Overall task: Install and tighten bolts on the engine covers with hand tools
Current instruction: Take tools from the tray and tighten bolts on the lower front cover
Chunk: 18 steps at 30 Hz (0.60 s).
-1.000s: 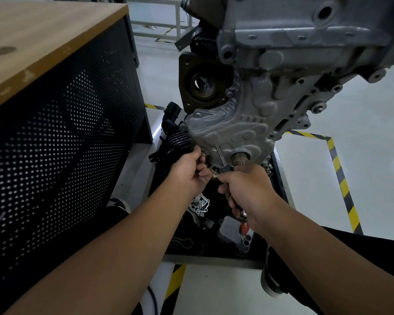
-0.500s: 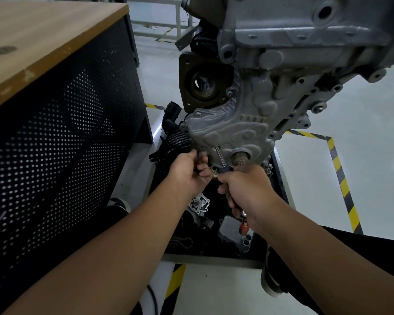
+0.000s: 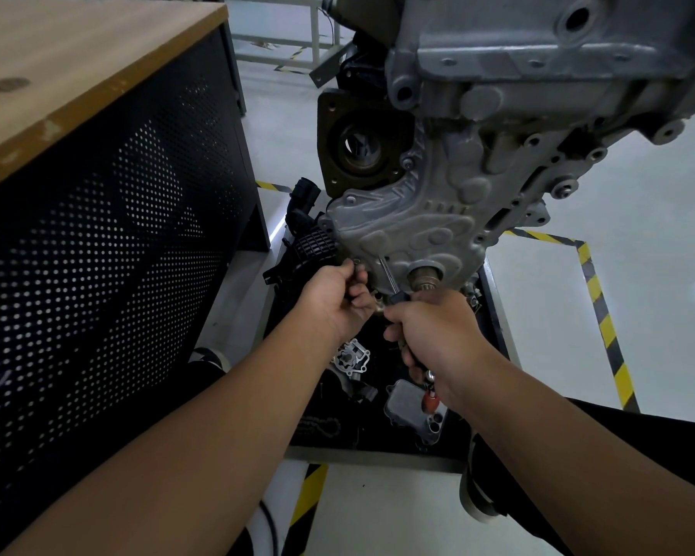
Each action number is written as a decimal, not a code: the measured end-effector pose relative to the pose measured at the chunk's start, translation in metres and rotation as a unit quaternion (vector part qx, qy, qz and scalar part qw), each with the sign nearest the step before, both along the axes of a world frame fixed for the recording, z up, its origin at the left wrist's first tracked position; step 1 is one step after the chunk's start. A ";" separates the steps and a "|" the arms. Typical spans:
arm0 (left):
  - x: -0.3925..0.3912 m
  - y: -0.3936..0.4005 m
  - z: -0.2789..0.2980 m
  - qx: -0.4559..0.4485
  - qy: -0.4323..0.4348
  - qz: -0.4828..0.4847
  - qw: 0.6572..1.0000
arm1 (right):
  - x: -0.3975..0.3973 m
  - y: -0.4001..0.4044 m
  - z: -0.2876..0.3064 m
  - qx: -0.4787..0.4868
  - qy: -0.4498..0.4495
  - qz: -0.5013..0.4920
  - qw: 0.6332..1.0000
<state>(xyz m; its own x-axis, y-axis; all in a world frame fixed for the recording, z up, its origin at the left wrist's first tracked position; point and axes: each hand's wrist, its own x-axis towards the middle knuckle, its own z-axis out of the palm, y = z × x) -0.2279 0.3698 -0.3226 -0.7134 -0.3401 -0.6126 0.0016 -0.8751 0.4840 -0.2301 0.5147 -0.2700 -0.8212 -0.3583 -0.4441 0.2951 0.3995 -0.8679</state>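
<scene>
Aluminium cover is hanging on the engine's lower front, beside the shaft stub. At its bottom-left edge the left hand is pinching a small bolt with curled fingers. The right hand is gripping a tool handle, with its thin shank lying against the cover. I judge the bolt could cross-thread if it starts crooked, or slip into the parts tray below. No brand, label or writing is showing legibly.
</scene>
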 end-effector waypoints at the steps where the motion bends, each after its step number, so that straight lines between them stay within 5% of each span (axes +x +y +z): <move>1: 0.000 -0.001 0.000 -0.005 -0.002 0.001 1.000 | 0.000 0.000 0.000 0.001 0.000 0.001 1.000; 18: 0.003 0.003 0.005 -0.024 -0.028 0.002 0.999 | -0.001 0.001 0.000 0.004 0.010 0.001 1.000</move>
<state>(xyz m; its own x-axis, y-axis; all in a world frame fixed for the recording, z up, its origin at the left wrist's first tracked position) -0.2248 0.3728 -0.3179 -0.6773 -0.3737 -0.6337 -0.0222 -0.8506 0.5254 -0.2314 0.5158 -0.2700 -0.8289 -0.3567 -0.4309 0.2772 0.4071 -0.8703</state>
